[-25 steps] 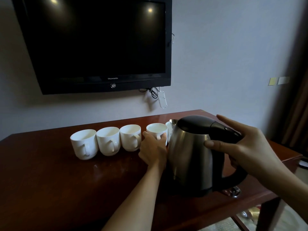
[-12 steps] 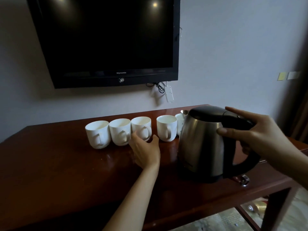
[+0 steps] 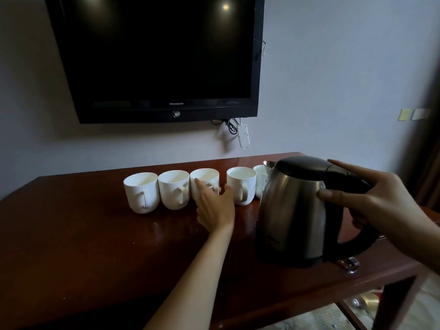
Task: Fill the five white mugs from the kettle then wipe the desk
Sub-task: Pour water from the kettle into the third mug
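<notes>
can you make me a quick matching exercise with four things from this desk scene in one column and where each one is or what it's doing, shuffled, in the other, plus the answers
Things
1. stainless steel kettle with black lid
2. left hand
3. right hand
4. black wall-mounted television

Places or states
A. hangs on the wall above the desk
B. reaches to the middle white mug
C. stands at the right end of the dark wooden desk
D. grips the kettle's black handle

Pairs: 1-C, 2-B, 3-D, 4-A
</notes>
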Available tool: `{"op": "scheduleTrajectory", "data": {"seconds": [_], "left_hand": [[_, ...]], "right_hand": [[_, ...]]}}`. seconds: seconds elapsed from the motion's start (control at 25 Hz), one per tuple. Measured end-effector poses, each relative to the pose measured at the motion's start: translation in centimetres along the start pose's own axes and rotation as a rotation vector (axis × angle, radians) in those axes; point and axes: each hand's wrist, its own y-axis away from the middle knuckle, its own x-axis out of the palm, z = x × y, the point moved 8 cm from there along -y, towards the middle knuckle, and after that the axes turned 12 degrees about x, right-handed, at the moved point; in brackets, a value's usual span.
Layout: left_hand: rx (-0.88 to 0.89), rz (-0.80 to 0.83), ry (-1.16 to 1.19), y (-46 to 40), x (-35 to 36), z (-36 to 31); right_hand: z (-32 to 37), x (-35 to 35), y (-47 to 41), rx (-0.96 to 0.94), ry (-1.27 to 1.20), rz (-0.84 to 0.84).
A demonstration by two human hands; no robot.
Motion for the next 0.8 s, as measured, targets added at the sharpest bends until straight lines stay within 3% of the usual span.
{"op": "scheduleTrajectory", "data": {"seconds": [0.16,0.36,0.8], "left_hand": [[0.085,-0.043,-0.041,0.1,-1.9,0.7],[0.205,0.071,0.098,0.0,-4.2,2.0],[0.36,0.24,0.248,0.0,-5.7,2.5]], "right_hand": [[0.0,0.2,-0.1,0.013,-0.037,0.034],[1.2,0.5,0.2,0.065,0.028,0.109],[7.6,5.2,-2.2,0.137,0.498,0.365]]}}
